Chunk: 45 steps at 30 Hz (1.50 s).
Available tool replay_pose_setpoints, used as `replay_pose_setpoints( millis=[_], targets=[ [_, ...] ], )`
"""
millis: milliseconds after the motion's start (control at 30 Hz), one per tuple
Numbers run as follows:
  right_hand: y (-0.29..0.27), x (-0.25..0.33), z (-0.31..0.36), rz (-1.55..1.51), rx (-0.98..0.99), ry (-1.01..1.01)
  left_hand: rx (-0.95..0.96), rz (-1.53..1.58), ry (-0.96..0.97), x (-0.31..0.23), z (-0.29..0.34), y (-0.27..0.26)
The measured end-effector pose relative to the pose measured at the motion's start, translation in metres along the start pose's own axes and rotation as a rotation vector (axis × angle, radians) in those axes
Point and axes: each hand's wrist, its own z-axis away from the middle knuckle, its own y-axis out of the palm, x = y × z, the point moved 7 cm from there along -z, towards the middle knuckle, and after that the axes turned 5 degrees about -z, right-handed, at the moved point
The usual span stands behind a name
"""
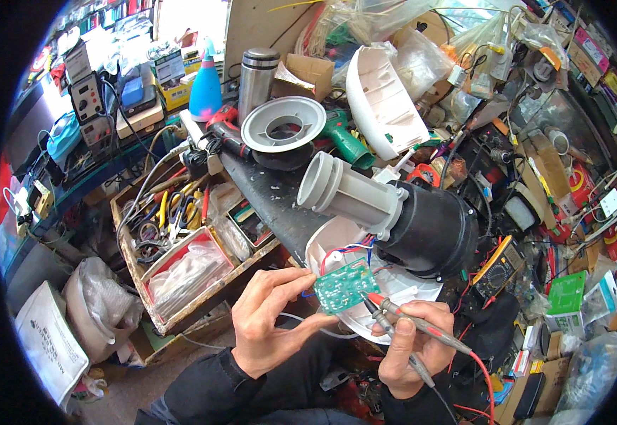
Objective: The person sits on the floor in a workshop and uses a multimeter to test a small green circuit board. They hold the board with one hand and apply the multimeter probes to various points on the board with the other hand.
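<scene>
L hand (pixel 266 322) pinches a small green circuit board (pixel 344 285) by its left edge, thumb below, fingers on top; grip closed on board, held tilted just above a white plastic shell (pixel 336 241). Red, blue and white wires (pixel 347 249) run from the board's top edge up toward the black motor housing (pixel 432 230).

R hand (pixel 411 347) closed around two meter probes, one red (pixel 421 324), one black (pixel 393 333), held together like chopsticks. Both tips point up-left and meet the board's lower right corner; can't tell which contact exactly, too small. Red lead trails off to the lower right.

Board sits centre-low in view, between both hands, in front of the black housing w/ its grey ribbed tube (pixel 344 191) pointing up-left.

Around: yellow multimeter (pixel 501 263) just right of the housing, grey ring-shaped part (pixel 283 124) behind, green drill (pixel 344 142) beside it, white curved cover (pixel 379 99) leaning further back. Steel flask (pixel 257 78) and blue spray bottle (pixel 206 85) at back left. Wooden tray (pixel 174 241) w/ pliers and scissors on left. Bench v. cluttered, bags and cables all over on right.
</scene>
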Motion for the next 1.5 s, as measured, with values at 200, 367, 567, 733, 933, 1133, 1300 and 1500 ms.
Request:
replay_pose_setpoints(
  millis=[200,367,567,733,933,1133,1300,1500],
  targets=[
    [-0.004,-0.004,0.008,-0.041,-0.092,0.066,0.007,0.005,-0.083,-0.003,0.0,0.002],
    [0.001,0.0,-0.001,-0.045,-0.031,-0.039,0.015,-0.016,-0.101,-0.005,0.0,0.003],
    [-0.008,0.012,0.002,0.056,-0.109,-0.046,0.015,0.007,-0.129,-0.002,0.003,0.004],
    [-0.007,0.01,0.003,0.031,-0.02,-0.032,0.006,-0.021,-0.075,-0.003,0.001,0.001],
    [-0.008,0.002,0.006,0.042,0.016,-0.018,0.002,-0.021,-0.042,-0.005,0.0,0.003],
    [-0.009,-0.004,0.008,-0.055,-0.083,0.118,-0.001,-0.024,-0.031,-0.005,0.0,0.003],
    [-0.007,-0.002,0.007,-0.026,-0.085,0.095,0.0,-0.013,-0.036,-0.005,-0.001,0.002],
    [-0.006,-0.004,0.008,-0.023,-0.083,0.093,-0.011,0.003,-0.067,-0.006,-0.002,0.001]
  ],
)
